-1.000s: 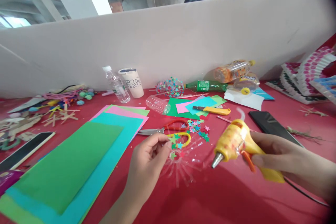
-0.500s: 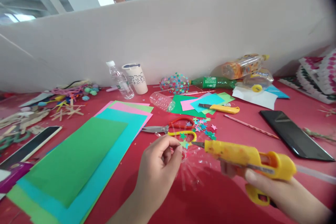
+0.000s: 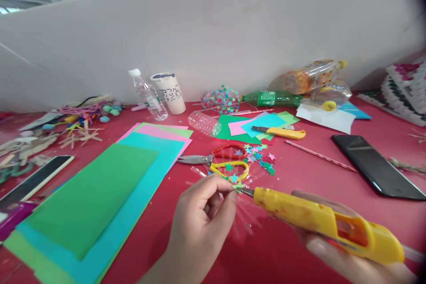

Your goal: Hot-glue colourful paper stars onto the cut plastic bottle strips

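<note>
My left hand (image 3: 203,219) pinches a small light-green paper star (image 3: 238,185) between thumb and forefinger. In my right hand (image 3: 328,248) is a yellow hot glue gun (image 3: 309,215), its metal nozzle at the star. Beneath both hands a clear plastic piece cut into thin spreading strips (image 3: 248,217) lies on the red table, partly hidden by my left hand. Just beyond are scissors (image 3: 213,159) with one red and one yellow handle loop, and several loose paper stars (image 3: 258,155).
Coloured paper sheets (image 3: 100,195) cover the left side. A yellow utility knife (image 3: 282,132), a cut bottle piece (image 3: 203,123) and a star-covered clear piece (image 3: 221,99) lie farther back. A black phone (image 3: 379,166) is at right. A water bottle (image 3: 148,97) and white cup (image 3: 169,93) stand by the wall.
The glue gun has tilted, and its nozzle has come down and left to the star. My left hand has shifted slightly right, still pinching the star. The view has tipped a little downward.
</note>
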{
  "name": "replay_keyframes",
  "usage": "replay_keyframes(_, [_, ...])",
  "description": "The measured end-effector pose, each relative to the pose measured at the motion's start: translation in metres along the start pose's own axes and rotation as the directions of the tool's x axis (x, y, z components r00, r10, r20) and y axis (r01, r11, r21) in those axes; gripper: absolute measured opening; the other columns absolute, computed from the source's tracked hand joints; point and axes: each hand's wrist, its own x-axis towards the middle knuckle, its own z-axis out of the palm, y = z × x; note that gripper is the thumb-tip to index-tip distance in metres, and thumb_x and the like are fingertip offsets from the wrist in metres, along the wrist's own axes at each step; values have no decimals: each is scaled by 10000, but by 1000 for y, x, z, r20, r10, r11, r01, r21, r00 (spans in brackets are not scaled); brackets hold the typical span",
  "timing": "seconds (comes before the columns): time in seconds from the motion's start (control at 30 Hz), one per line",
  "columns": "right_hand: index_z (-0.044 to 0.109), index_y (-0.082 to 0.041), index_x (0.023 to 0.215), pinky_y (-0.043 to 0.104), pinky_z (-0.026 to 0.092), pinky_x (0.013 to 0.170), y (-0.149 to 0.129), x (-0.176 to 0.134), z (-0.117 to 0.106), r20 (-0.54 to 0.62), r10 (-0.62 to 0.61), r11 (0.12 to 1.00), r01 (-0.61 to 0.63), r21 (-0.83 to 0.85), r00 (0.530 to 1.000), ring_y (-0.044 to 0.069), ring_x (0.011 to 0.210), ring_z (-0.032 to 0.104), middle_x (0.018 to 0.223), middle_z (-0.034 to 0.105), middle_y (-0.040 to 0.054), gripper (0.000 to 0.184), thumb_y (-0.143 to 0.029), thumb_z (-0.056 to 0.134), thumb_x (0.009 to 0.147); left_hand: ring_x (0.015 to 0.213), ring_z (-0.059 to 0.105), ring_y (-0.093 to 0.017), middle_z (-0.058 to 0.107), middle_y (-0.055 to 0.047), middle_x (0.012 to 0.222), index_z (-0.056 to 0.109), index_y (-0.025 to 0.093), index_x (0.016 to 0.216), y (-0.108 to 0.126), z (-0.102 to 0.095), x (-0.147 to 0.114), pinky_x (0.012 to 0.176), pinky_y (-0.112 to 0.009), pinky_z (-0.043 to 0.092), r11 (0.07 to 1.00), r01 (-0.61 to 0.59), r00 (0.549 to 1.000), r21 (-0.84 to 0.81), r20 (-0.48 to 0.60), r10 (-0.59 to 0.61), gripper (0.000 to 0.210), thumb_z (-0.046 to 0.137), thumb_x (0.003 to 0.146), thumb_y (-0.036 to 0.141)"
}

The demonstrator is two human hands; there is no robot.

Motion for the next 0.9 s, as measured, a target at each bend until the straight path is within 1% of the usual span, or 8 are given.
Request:
replay_keyframes(0.1, [563, -288, 585, 295, 465, 419, 2, -3, 0, 18, 47, 998, -48, 45, 999, 187, 419, 546, 534, 578, -13, 324, -525, 567, 805, 511, 409, -111, 443, 53, 581, 564, 211, 709, 0, 0, -1, 469, -231, 317, 1000, -3, 1000, -13, 9, 4, 171, 495, 860, 251])
replay_keyframes(0.23, [605, -286, 611, 295, 480, 465, 0, -3, -1, 30, 76, 993, -78, 88, 997, 185, 452, 558, 560, 599, -6, 319, -531, 579, 815, 518, 409, -113, 438, 50, 583, 552, 211, 695, 0, 0, -1, 469, -232, 318, 1000, 6, 1000, -27, 20, -6, 174, 497, 856, 246])
replay_keyframes(0.47, [683, -298, 737, 276, 489, 470, 2, -5, 0, 65, 73, 990, -80, 113, 995, 174, 465, 551, 588, 629, 1, 288, -543, 567, 834, 515, 412, -111, 438, 51, 579, 552, 212, 698, 0, -1, -1, 466, -226, 326, 1000, -18, 1000, -17, 15, 19, 171, 497, 857, 243])
replay_keyframes(0.57, [688, -295, 780, 270, 509, 492, 7, -7, 1, 65, 46, 991, -54, 120, 997, 171, 480, 566, 619, 648, -2, 284, -547, 571, 838, 511, 407, -109, 426, 55, 575, 556, 214, 701, -1, -1, -2, 465, -222, 327, 999, -33, 999, -14, 6, 33, 168, 497, 858, 233])
replay_keyframes(0.7, [666, -290, 737, 250, 518, 499, 8, -5, -1, 69, 11, 994, -18, 109, 998, 164, 487, 580, 612, 647, -7, 277, -533, 582, 839, 508, 414, -108, 429, 54, 577, 561, 214, 706, -3, 0, -1, 465, -220, 334, 998, -55, 998, -19, -4, 55, 166, 494, 857, 226])
replay_keyframes(0.77, [645, -284, 693, 237, 508, 484, 5, -3, -2, 83, 9, 995, -17, 94, 997, 155, 477, 573, 592, 632, -11, 267, -508, 600, 832, 503, 411, -107, 430, 54, 574, 565, 214, 708, -4, 0, -1, 458, -218, 331, 998, -65, 998, -26, -5, 65, 165, 496, 857, 225])
replay_keyframes(0.9, [623, -273, 646, 231, 505, 488, 1, -1, -3, 66, 28, 997, -32, 64, 997, 155, 485, 584, 587, 631, -12, 276, -491, 620, 815, 500, 405, -104, 417, 58, 567, 563, 214, 703, -5, 1, -1, 452, -213, 325, 997, -68, 998, -27, -8, 68, 166, 501, 857, 217])
